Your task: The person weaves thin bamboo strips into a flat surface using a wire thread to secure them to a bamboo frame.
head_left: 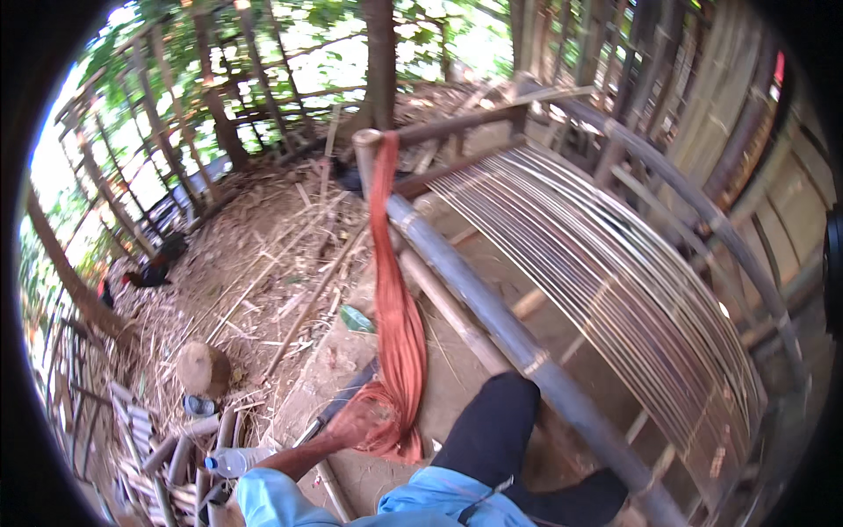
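A long orange-brown strip of cloth hangs in lengthwise folds from the top of a bamboo post. My left hand is at its lower end, with the cloth bunched around the fingers, which are largely hidden in its folds. That arm comes up from the lower edge in a light blue sleeve. My right hand is out of sight. To the right of the cloth stands a bamboo bench frame with a seat of thin slats. My bent leg in black trousers rests against its thick front pole.
A clear plastic bottle with a blue cap lies near my left forearm, beside stacked bamboo pieces. Beyond are a cut log, a green leaf and dry litter. A stick fence and a tree trunk stand farther off.
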`<state>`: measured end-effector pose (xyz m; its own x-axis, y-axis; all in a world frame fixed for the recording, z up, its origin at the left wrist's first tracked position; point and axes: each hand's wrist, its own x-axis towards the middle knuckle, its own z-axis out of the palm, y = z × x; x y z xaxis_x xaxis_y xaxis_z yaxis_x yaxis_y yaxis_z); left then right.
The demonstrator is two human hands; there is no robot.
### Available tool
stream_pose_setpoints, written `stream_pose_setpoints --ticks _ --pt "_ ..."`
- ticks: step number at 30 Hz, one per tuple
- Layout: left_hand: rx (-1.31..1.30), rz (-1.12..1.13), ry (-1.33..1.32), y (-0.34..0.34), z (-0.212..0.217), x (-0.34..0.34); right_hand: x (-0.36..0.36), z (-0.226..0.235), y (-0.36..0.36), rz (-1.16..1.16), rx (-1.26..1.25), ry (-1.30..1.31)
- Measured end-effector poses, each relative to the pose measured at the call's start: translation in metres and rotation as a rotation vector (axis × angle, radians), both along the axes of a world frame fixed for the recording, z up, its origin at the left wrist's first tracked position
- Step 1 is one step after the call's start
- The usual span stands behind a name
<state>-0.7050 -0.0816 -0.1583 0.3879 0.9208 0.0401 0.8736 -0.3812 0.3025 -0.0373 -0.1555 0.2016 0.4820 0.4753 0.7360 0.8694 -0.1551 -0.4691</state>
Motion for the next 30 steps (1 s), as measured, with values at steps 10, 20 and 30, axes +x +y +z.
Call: stream_pose_setpoints --ticks 10,20,30 --pt "0.024 -0.359 -0.628 0.128 0.179 0.205 -0.056 0.004 0.031 0.209 -0.691 -0.477" --pt "-1.024 -0.808 -1.007 0.118 0.238 0.325 -0.057 -0.014 0.023 0.334 -0.283 -0.056" --pt "-0.056 -0.006 -0.698 0.22 0.144 0.185 0.042 -0.072 0.036 0.246 -0.909 0.009"
